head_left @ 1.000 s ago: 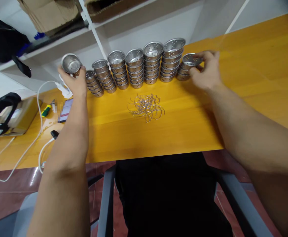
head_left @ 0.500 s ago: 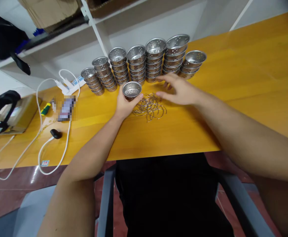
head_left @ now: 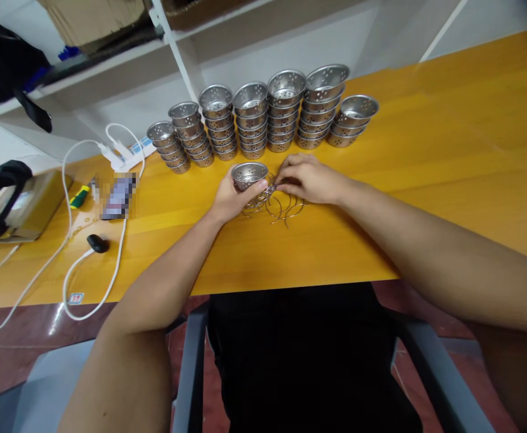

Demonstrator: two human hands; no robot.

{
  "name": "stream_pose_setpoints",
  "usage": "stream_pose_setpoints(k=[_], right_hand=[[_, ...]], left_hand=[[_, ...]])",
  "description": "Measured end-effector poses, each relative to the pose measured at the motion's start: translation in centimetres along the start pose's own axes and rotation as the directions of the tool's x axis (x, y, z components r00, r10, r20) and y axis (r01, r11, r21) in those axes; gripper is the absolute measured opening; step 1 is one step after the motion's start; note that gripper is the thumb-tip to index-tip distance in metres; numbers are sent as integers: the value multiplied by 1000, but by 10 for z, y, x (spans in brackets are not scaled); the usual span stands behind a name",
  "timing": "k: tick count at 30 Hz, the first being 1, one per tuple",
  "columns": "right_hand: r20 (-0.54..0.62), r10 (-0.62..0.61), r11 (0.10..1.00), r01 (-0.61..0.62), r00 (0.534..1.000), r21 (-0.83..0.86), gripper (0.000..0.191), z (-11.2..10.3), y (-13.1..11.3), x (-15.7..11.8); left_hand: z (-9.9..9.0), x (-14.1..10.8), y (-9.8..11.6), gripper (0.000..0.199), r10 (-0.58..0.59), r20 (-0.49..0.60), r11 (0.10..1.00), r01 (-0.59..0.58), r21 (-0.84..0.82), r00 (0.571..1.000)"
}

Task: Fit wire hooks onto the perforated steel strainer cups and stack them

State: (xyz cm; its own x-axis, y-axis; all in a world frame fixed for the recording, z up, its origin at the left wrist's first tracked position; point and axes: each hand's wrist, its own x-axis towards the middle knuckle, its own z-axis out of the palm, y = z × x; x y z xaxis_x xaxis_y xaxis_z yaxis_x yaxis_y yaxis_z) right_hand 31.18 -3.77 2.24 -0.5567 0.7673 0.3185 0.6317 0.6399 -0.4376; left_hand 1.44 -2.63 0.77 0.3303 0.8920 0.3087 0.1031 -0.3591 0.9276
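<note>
The left hand (head_left: 228, 199) has come in from the far-left end of the row and now grips one perforated metal cup (head_left: 249, 175), fingers curled around its wall, holding it just above the orange desk (head_left: 448, 150) at the near-left edge of the pile of wire rings (head_left: 275, 201). The right hand (head_left: 307, 178) has left the short stack at the far right and now rests on that pile, fingertips pinched together – whether a ring is actually caught between them cannot be told. Both hands now meet at the cup and rings, with the stacked cups (head_left: 263, 117) standing untouched in a row just beyond – cup and ring appear about to be brought together.
</note>
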Motion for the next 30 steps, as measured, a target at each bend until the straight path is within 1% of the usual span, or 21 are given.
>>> stream_pose_setpoints(k=[2,5,9,11,13,18,21,23,26,28,30], right_hand=[[-20,-16,1000,16,1000,1,22,1,0,1],[-49,-21,1000,22,999,6,22,1,0,2],[-99,-45,998,49,994,43,23,-6,-4,0],[-122,-58,995,68,991,79,24,-11,-7,-1],[-136,-44,989,62,990,132,28,-17,-10,-4],[-189,52,970,-5,981,243,40,-24,-15,-8],[-204,112,958,-52,973,280,46,-26,-17,-8],[-209,143,948,-73,967,311,48,-27,-19,-9],[-203,168,933,-89,965,350,48,-29,-22,-9],[-191,191,929,-115,963,352,50,-30,-23,-9],[-194,217,932,-144,957,332,54,-30,-23,-9]], left_hand=[[-2,1,-8,104,36,12,999,-36,6,999],[-5,4,-23,107,162,25,984,-164,73,986],[-12,10,-38,107,356,38,915,-356,191,934],[-15,13,-43,105,419,35,885,-417,206,907],[-18,15,-46,103,452,33,869,-448,209,891],[-19,16,-52,104,457,26,867,-451,210,889],[-18,14,-47,105,437,14,879,-431,205,899],[-16,12,-39,106,385,-5,903,-375,208,923],[-14,7,-24,108,272,-47,945,-258,201,961],[-12,6,-16,108,223,-63,960,-208,187,973],[-11,5,-13,108,207,-66,966,-194,172,976]])
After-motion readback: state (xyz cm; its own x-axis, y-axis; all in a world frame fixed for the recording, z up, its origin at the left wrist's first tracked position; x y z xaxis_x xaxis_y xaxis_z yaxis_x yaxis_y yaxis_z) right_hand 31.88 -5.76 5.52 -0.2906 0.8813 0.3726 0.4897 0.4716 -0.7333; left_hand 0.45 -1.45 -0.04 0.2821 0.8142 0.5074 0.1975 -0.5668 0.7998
